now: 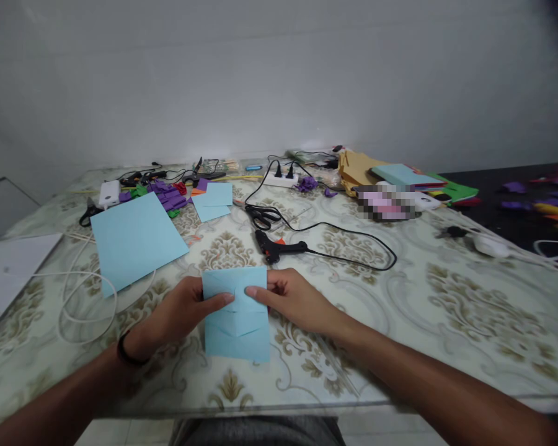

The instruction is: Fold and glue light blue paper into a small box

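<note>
A light blue folded paper (pixel 236 344) is held up over the near part of the table, with creases and overlapping flaps across its face. My left hand (pixel 186 310) grips its left edge, thumb pressed on the front. From the other side my right hand (pixel 295 297) pinches the paper, its thumb also on the front; the fingers of both hands are partly hidden behind it. Just beyond the paper lies a black glue gun (pixel 279 246) with its cord. A large light blue sheet (pixel 137 238) rests to the left of my hands.
Behind the glue gun are black-handled scissors (pixel 263 215) and a white power strip (pixel 281 179). Purple paper pieces (pixel 167 195) and smaller blue sheets (pixel 214 198) lie at back left. A white cable (pixel 114 303) loops at left. Coloured papers (pixel 407 175) are stacked at back right.
</note>
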The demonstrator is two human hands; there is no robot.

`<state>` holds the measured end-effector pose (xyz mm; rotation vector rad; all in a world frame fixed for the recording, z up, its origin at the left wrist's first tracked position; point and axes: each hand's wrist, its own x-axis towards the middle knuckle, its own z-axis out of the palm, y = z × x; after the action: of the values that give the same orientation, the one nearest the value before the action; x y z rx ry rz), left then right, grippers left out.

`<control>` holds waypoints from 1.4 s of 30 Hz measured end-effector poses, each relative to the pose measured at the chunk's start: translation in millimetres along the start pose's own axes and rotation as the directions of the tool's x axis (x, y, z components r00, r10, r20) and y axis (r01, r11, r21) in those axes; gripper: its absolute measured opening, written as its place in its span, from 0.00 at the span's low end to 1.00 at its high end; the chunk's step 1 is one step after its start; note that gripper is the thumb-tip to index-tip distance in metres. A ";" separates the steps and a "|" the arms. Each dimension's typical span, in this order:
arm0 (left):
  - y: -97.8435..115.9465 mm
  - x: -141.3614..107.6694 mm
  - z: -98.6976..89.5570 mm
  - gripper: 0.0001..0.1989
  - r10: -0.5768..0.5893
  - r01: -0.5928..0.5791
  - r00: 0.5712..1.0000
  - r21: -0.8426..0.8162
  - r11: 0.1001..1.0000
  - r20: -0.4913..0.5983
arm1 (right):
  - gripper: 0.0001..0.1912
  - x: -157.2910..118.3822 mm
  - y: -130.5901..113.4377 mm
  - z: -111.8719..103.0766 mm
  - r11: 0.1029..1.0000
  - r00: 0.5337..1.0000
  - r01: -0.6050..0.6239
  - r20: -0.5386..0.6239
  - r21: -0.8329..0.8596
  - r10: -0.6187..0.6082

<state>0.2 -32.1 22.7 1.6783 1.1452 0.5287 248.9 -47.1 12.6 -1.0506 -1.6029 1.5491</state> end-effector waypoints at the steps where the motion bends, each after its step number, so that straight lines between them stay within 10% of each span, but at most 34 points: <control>1: -0.4 0.2 -0.2 0.20 -0.013 0.013 1.000 0.001 1.000 0.006 | 0.26 0.4 0.8 -0.5 1.000 1.000 -0.004 -0.008 -0.019 0.004; 19: 1.4 1.4 -5.6 0.14 0.056 -0.038 0.992 -0.158 0.987 0.113 | 0.21 4.2 7.7 -3.3 1.000 1.000 0.008 0.021 -0.020 -0.008; 42: -0.5 1.6 -8.8 0.15 0.071 -0.083 0.996 -0.219 0.972 -0.059 | 0.25 3.8 6.9 -5.4 0.981 0.991 -0.015 0.131 -0.194 0.041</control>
<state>-6.2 -26.5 25.6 1.5274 1.0202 0.7252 252.7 -41.4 5.8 -1.0941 -1.8684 1.5351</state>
